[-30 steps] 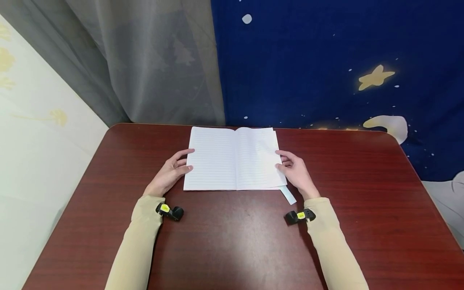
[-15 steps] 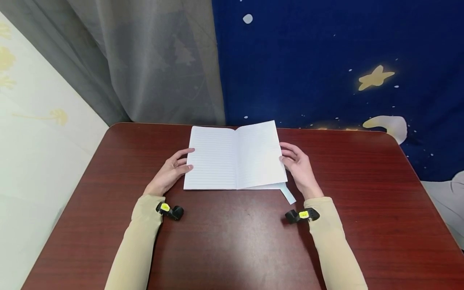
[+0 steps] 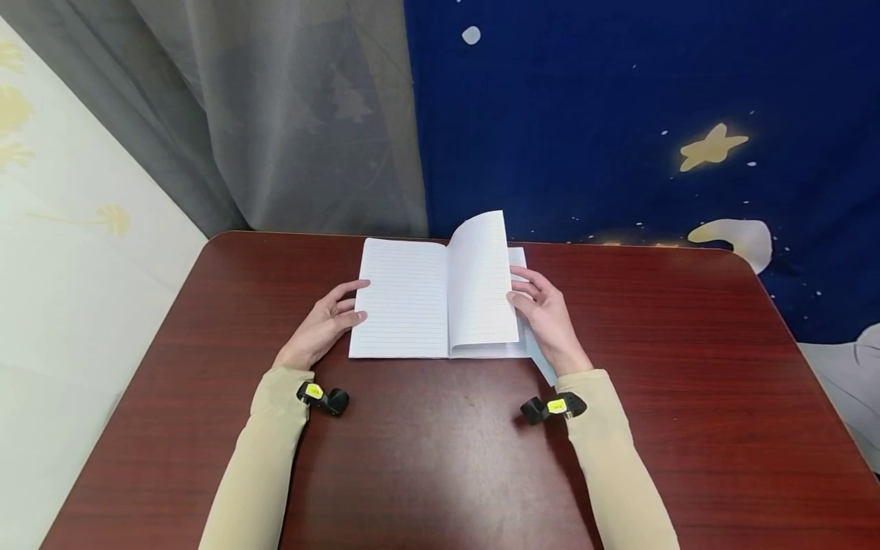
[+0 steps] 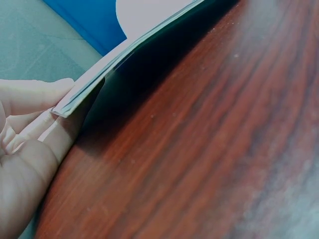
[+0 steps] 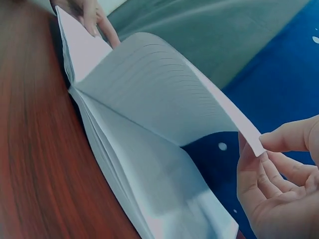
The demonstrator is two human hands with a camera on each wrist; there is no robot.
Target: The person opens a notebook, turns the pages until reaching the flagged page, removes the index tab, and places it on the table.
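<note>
An open lined notebook [image 3: 402,305] lies near the far edge of the table. My left hand [image 3: 318,330] grips its left edge, the thumb on the page and other fingers underneath; in the left wrist view that side tilts off the tabletop. My right hand [image 3: 552,321] pinches the outer edge of a raised page [image 3: 477,283] between thumb and fingers. The page [image 5: 154,89] curves upward from the spine, with the page stack [image 5: 144,169] beneath it. A pale blue strip [image 3: 541,362] sticks out at the notebook's lower right, partly behind my right hand.
The dark red wooden table [image 3: 440,458] has rounded far corners. A grey curtain [image 3: 309,137] and a blue star-patterned cloth [image 3: 584,114] hang behind it. A pale wall [image 3: 69,267] stands on the left. Both wrists wear small black cameras.
My right hand has lifted the right-hand page and drawn it left toward the spine, uncovering the pages below. The left hand has stayed in place.
</note>
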